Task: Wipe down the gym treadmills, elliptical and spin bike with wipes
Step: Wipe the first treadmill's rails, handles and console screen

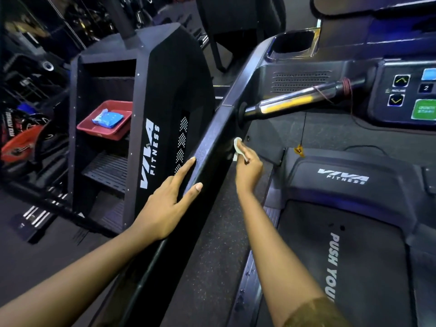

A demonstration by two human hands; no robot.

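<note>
I stand on a black treadmill whose left side rail (207, 147) runs diagonally up the middle of the view. My left hand (165, 204) lies flat on the outer top of that rail, fingers spread, holding nothing. My right hand (247, 168) is on the inner side of the rail, fingers closed on a small white wipe (237, 147) pressed against the rail's inner face, just below the chrome handlebar (292, 103). The belt (349, 267) with white lettering lies at lower right.
The console (410, 95) with arrow buttons and a green button is at upper right, and a cup holder (292, 43) above the rail. To the left, a black stair machine (160, 109) carries a red tray (103, 131) holding a blue wipes pack (107, 118).
</note>
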